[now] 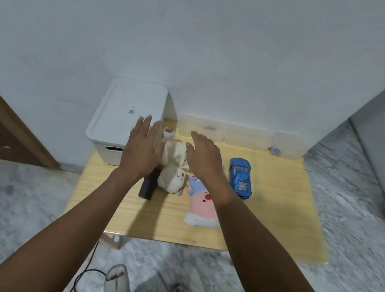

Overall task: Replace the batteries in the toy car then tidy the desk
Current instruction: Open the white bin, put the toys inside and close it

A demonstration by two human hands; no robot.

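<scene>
1. Blue toy car (240, 177) sits on the tabletop (277, 212), right of both hands, long axis pointing away from me.
2. Right hand (206, 158) nearer, fingers relaxed, empty.
3. Left hand (143, 150) flat, empty, touching the cream plush (173, 165).

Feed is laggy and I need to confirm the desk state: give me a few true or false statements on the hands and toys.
1. The left hand grips the blue toy car. False: it is open over the cream plush; the car lies untouched.
2. The right hand is open and holds nothing. True.
3. The pink plush lies on the wooden desk. True.
4. The white box has its lid off. False: the lid is on.
</scene>
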